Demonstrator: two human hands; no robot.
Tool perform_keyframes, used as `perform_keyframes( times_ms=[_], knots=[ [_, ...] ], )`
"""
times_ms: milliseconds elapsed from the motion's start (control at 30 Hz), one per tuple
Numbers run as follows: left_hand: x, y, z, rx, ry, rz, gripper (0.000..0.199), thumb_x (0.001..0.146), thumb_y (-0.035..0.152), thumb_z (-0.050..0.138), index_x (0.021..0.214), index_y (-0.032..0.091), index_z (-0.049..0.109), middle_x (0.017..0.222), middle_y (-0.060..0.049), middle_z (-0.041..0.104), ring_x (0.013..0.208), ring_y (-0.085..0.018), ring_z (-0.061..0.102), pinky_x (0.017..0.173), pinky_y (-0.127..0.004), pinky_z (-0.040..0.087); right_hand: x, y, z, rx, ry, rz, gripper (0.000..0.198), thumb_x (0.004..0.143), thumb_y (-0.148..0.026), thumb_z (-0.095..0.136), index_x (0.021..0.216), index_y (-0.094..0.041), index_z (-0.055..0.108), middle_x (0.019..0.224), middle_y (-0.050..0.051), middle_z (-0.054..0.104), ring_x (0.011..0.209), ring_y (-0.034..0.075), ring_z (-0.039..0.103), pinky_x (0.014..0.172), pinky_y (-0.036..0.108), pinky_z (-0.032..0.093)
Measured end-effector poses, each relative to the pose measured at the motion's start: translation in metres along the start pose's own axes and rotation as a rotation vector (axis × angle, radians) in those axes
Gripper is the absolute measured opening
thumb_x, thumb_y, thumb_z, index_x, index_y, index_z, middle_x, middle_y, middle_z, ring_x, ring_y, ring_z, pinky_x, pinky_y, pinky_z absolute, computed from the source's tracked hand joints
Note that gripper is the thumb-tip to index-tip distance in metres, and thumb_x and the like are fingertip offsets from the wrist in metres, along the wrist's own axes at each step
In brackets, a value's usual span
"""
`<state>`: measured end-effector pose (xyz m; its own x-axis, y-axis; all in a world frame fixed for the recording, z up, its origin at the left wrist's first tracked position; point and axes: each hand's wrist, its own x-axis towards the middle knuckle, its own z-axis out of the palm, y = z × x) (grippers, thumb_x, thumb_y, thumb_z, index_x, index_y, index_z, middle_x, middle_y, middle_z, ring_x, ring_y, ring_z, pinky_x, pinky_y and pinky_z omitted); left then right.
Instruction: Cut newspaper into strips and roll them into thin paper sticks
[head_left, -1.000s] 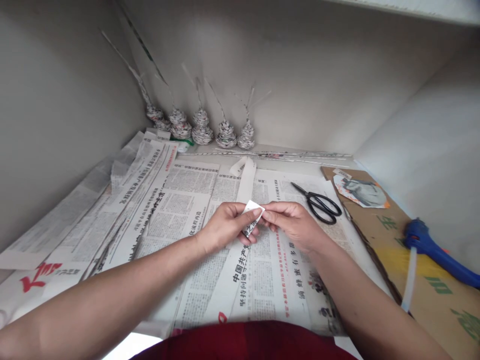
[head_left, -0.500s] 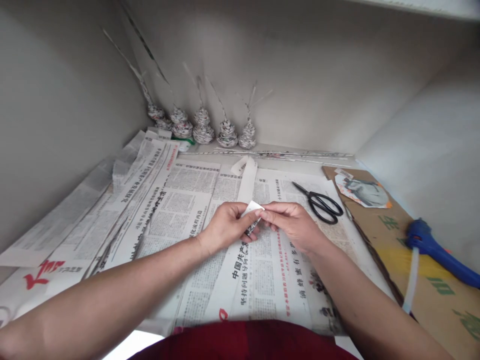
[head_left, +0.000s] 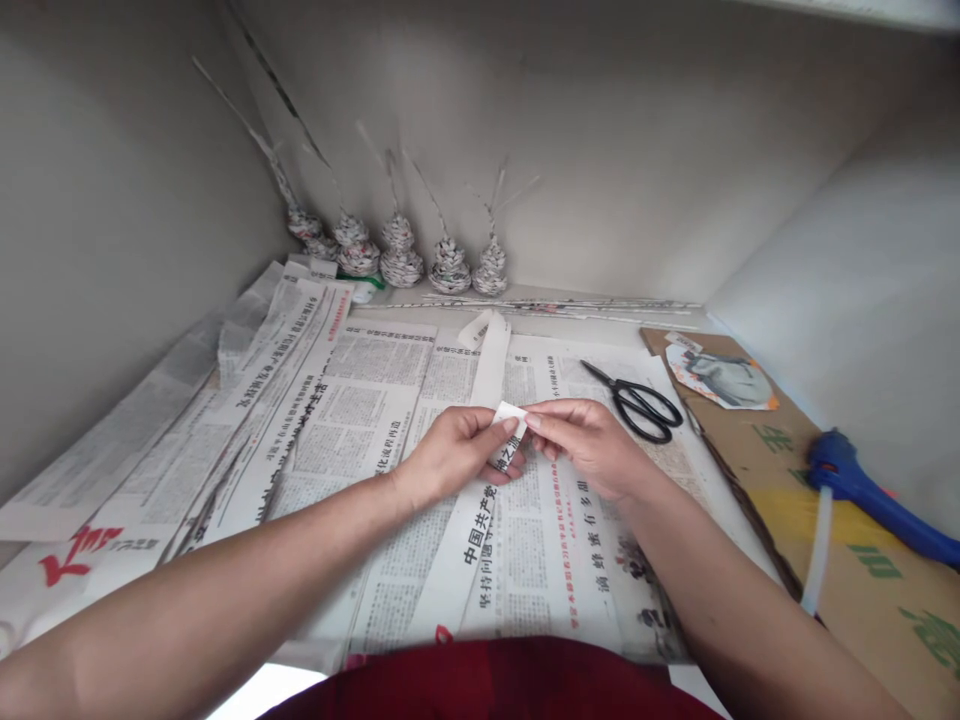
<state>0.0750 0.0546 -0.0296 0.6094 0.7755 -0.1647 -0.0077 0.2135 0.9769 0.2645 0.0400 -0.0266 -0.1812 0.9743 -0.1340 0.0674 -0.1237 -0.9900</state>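
Note:
A folded strip of newspaper is pinched between my two hands above the middle of the table. My left hand grips it with the thumb on top and the fingers behind. With thumb and forefinger, my right hand holds its right edge. The strip's long pale tail runs away from me and loops over at its far end. Printed newspaper sheets lie flat beneath both hands. Black-handled scissors rest just beyond my right hand, points toward the back left.
Several woven paper gourd shapes stand along the back wall. Thin rolled paper sticks lie before the wall. Cut newspaper strips are piled at left. On the right, a blue glue gun rests on cardboard.
My fingers have shifted slightly on the folded strip, and more of its printed characters now show between my hands. The whole view has moved a little.

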Motion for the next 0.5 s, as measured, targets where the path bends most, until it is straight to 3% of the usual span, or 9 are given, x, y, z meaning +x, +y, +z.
perform_keyframes(
  times_ms=[233, 500],
  knots=[
    [-0.0009, 0.0007, 0.0016, 0.018, 0.027, -0.005, 0.033, 0.088, 0.042, 0.055, 0.100, 0.015, 0.069, 0.084, -0.008, 0.069, 0.075, -0.017, 0.068, 0.067, -0.032, 0.059, 0.0001, -0.0016, 0.0023, 0.032, 0.011, 0.007, 0.023, 0.078, -0.036, 0.070, 0.094, -0.020, 0.076, 0.063, 0.000, 0.062, 0.056, 0.009, 0.046, 0.053, 0.025, 0.034],
    [-0.0006, 0.0034, 0.0031, 0.024, 0.068, -0.024, 0.029, 0.086, 0.040, 0.057, 0.092, 0.014, 0.068, 0.083, -0.007, 0.069, 0.076, -0.018, 0.068, 0.067, -0.032, 0.059, 0.0017, -0.0024, 0.0064, 0.067, 0.068, -0.002, 0.022, 0.072, -0.037, 0.075, 0.083, -0.017, 0.075, 0.058, -0.002, 0.057, 0.052, 0.008, 0.043, 0.048, 0.024, 0.031]
  ],
)
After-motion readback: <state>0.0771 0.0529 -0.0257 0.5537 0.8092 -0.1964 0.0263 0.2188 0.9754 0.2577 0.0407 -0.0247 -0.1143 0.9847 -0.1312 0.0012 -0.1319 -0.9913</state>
